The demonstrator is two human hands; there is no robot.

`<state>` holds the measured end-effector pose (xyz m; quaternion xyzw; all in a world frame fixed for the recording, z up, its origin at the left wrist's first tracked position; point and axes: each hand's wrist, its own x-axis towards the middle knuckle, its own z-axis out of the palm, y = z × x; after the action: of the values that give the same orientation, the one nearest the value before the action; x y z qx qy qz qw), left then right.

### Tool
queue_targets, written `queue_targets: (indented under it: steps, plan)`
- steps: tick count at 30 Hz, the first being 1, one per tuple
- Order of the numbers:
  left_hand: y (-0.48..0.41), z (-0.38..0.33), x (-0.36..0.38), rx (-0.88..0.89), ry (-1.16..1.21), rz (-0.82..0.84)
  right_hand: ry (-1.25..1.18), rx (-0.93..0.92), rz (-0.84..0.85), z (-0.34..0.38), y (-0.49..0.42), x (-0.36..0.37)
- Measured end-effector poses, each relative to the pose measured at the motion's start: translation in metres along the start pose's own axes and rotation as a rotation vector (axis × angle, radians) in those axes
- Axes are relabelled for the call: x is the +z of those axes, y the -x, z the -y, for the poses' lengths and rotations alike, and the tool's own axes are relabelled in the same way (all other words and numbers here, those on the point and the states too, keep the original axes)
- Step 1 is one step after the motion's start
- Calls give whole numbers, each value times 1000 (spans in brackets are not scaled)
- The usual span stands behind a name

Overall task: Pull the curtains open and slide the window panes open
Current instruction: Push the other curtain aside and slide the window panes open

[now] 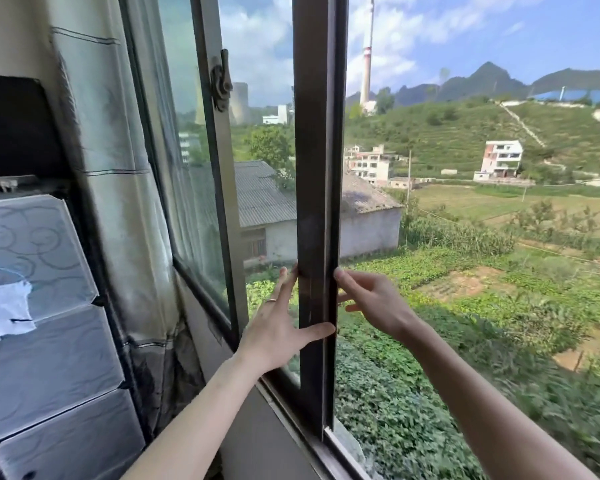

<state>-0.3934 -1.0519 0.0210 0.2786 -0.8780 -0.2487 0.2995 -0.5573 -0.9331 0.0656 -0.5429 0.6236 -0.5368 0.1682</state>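
Centre of frame: your left hand (pixel 280 329), fingers spread, lies flat on the dark upright stile (pixel 315 188) of the sliding window pane (pixel 264 140), thumb across its face; your right hand (pixel 373 301), loosely spread, touches its right edge. Push leftward evenly, keeping fingers out of the overlap. Curtain (pixel 118 188), left, hangs gathered aside. Stacked translucent drawers (pixel 49 344), lower left: contents indistinct.

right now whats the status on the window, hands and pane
Left hand flat on the pane's frame, thumb across it. Right hand open, fingertips at the frame's outer edge. Curtain bunched left; right side of window open. Nothing in the way.
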Motion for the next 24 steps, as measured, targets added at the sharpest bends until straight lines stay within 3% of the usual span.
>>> queue_targets:
  steps: [5,11,24]
  plan:
    - [-19,24,-5,-44,-162,-137,-25,-78,0,-9,-29,21]
    - [-38,47,-13,-100,-64,-270,-60,-60,-26,-24,-70,51]
    - [-86,111,-30,-120,-10,-379,-83,50,12,-26,-144,98]
